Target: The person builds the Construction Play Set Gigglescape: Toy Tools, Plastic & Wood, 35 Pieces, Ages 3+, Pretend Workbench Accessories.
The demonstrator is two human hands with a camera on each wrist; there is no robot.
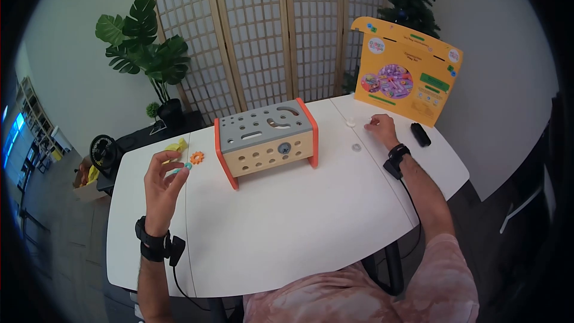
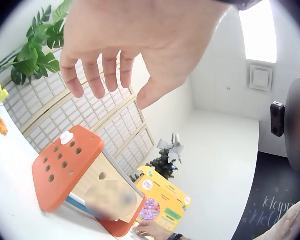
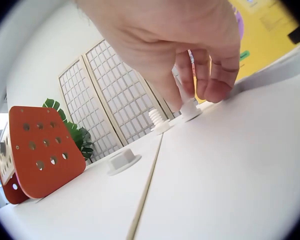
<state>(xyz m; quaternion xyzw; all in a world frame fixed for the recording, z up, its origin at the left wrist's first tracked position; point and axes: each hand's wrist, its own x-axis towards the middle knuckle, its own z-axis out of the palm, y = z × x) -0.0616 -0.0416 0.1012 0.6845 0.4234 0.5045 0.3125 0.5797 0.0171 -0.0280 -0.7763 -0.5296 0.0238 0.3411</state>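
Note:
My left hand [image 1: 162,188] is raised over the table's left side, fingers loosely bent and holding nothing. From the head view, its fingertips overlap a small teal piece [image 1: 188,166] beside an orange gear [image 1: 197,157] and a yellow toy piece [image 1: 178,146]. At the right, my right hand [image 3: 190,55] has thumb and fingers pinching a white hex-shaped plastic piece [image 3: 191,110], low at the tabletop. Next to it stands a white threaded bolt [image 3: 158,121], and nearer lies a white hex nut [image 3: 123,160]. A toy workbench [image 1: 266,137] stands between the hands.
A yellow box [image 1: 412,72] stands upright at the back right, with a black case [image 1: 420,134] before it. The white table [image 1: 269,227] has seams running across it. A black fan [image 1: 103,152] and a potted plant [image 1: 170,113] are beyond its left edge.

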